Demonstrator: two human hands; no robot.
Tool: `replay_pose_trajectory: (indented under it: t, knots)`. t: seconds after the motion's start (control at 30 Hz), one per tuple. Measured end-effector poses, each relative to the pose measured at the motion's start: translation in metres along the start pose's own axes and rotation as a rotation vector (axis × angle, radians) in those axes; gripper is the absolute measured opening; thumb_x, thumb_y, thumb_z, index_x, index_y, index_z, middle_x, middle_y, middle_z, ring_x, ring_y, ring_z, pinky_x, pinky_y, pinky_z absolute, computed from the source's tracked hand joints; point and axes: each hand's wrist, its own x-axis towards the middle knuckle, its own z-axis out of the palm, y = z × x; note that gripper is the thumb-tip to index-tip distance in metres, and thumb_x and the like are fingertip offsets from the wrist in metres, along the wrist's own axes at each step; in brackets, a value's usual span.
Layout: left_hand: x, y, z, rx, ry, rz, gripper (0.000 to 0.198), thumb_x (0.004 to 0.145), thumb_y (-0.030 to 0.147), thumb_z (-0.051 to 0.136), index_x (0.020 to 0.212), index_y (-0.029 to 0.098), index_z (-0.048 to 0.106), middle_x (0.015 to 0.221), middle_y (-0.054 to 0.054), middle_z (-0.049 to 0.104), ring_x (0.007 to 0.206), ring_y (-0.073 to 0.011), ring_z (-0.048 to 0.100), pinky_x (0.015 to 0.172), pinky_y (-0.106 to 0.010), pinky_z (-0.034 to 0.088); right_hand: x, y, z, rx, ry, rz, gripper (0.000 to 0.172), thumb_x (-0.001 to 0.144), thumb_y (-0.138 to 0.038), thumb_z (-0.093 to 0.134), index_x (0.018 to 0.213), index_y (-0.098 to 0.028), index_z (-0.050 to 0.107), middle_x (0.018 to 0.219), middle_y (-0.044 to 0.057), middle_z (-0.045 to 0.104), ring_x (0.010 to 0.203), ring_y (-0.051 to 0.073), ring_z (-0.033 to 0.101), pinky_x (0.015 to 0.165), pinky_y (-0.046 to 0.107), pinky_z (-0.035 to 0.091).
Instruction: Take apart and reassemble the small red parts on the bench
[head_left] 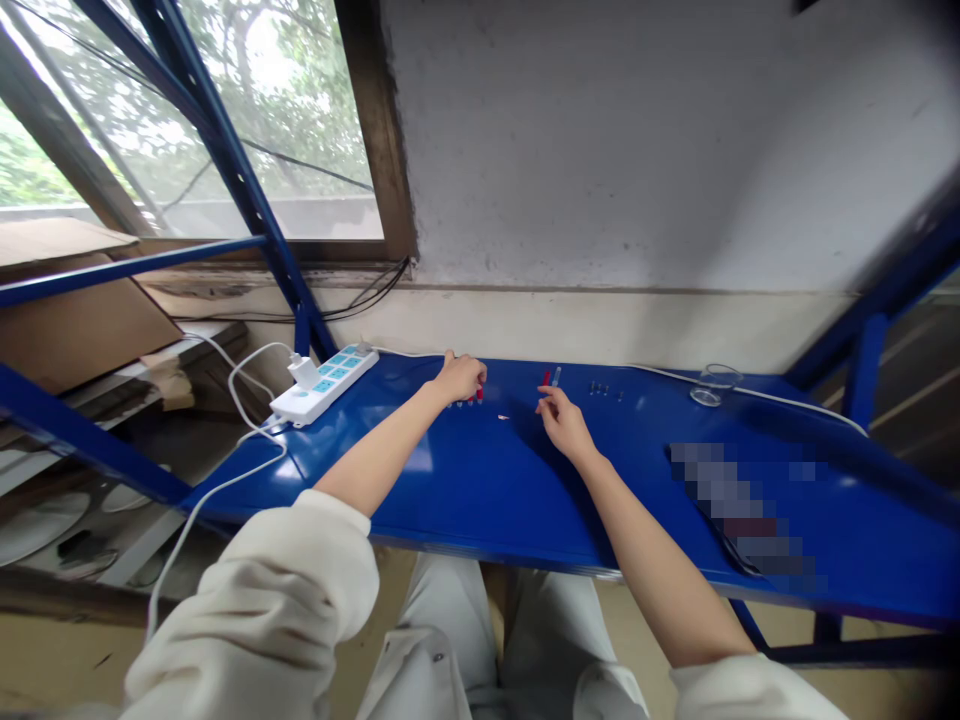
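Blue, glossy desk (480, 470) fills the middle of my view, and the relation I weigh most is the one at the right hand (566, 425). Its fingers sit at the near end of a slim red stick (546, 379), which lies just ahead of them, toward the wall (645, 150). The stick's long axis runs roughly away from the person, and a clear stick (556, 376) lies close along its right side. The right hand is much the nearer of the two; the left is well apart, off to that side.

Those right fingers are loosely bent, the index reaching forward, but from here I can't make out whether they pinch the red stick or only hover over it.

Out to the left, the left hand (463, 380) curls down above a short row of small red-ended pieces (480, 397). Its fingertips are too hidden for me to say whether they grip one.

Between the hands lies a small pale scrap (503, 417); right of the sticks are tiny dark bits (598, 389).

I can read no brand, label or writing: the power strip (326, 385) shows only blue socket panels, and the object at right (739, 505) is pixelated.
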Motion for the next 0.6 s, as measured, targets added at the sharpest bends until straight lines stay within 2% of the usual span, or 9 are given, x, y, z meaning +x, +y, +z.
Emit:
replay_pose_trajectory:
  t: [0.07,0.13,0.23,0.3,0.37,0.47,0.6]
  knots:
    - [-0.001,0.002,-0.003,-0.026,0.007,-0.015,0.012,0.056,0.007,0.063,0.059,0.018,0.059,0.061,-0.002,0.059,0.079,-0.022,0.055,0.092,-0.046,0.02,0.0,0.0,0.0,-0.002,-0.003,-0.002,0.033,0.084,-0.033,0.036,0.11,-0.017,0.048,0.077,0.006,0.062,0.065,0.016,0.058,0.065,0.031,0.045]
    - [-0.003,0.008,-0.008,-0.044,0.064,0.009,0.012,0.059,0.011,0.065,0.068,0.018,0.062,0.073,-0.005,0.062,0.087,-0.0244,0.054,0.092,-0.046,0.021,0.0,-0.001,-0.001,-0.009,-0.003,-0.002,0.033,0.083,-0.032,0.036,0.11,-0.017,0.048,0.078,0.006,0.062,0.066,0.016,0.058,0.065,0.031,0.045]
    - [-0.006,0.03,-0.016,-0.062,0.27,0.104,0.02,0.073,0.018,0.055,0.092,0.019,0.061,0.099,-0.009,0.061,0.098,-0.0247,0.051,0.093,-0.043,0.023,0.0,-0.004,-0.002,-0.046,0.02,0.012,0.032,0.083,-0.031,0.037,0.109,-0.017,0.049,0.078,0.005,0.063,0.064,0.016,0.058,0.064,0.03,0.044]
    - [-0.008,0.05,-0.015,-0.105,0.413,0.15,0.027,0.081,0.019,0.043,0.105,0.019,0.056,0.106,-0.01,0.058,0.102,-0.0229,0.049,0.093,-0.039,0.026,-0.001,-0.006,-0.004,-0.092,0.057,0.045,0.031,0.082,-0.029,0.038,0.107,-0.018,0.05,0.078,0.005,0.063,0.063,0.016,0.058,0.064,0.029,0.044]
    - [-0.008,0.07,-0.007,-0.17,0.494,0.171,0.032,0.084,0.019,0.038,0.112,0.018,0.051,0.108,-0.01,0.057,0.102,-0.0217,0.049,0.092,-0.036,0.029,-0.001,-0.007,-0.006,-0.142,0.103,0.094,0.03,0.082,-0.028,0.038,0.106,-0.018,0.051,0.077,0.006,0.064,0.063,0.016,0.059,0.063,0.029,0.044]
    - [-0.004,0.09,0.02,-0.203,0.438,0.153,0.038,0.083,0.016,0.036,0.119,0.019,0.046,0.115,-0.01,0.053,0.106,-0.0218,0.047,0.092,-0.035,0.031,0.0,-0.007,-0.009,-0.221,0.152,0.178,0.03,0.082,-0.026,0.037,0.106,-0.018,0.052,0.078,0.006,0.065,0.066,0.018,0.06,0.063,0.028,0.043]
    - [0.009,0.094,0.062,-0.11,0.251,-0.005,0.056,0.081,0.013,0.035,0.135,0.017,0.023,0.136,-0.012,0.033,0.12,-0.0243,0.036,0.093,-0.039,0.033,0.001,-0.008,-0.013,-0.352,0.153,0.3,0.029,0.082,-0.023,0.037,0.106,-0.018,0.053,0.082,0.007,0.066,0.073,0.019,0.062,0.062,0.027,0.041]
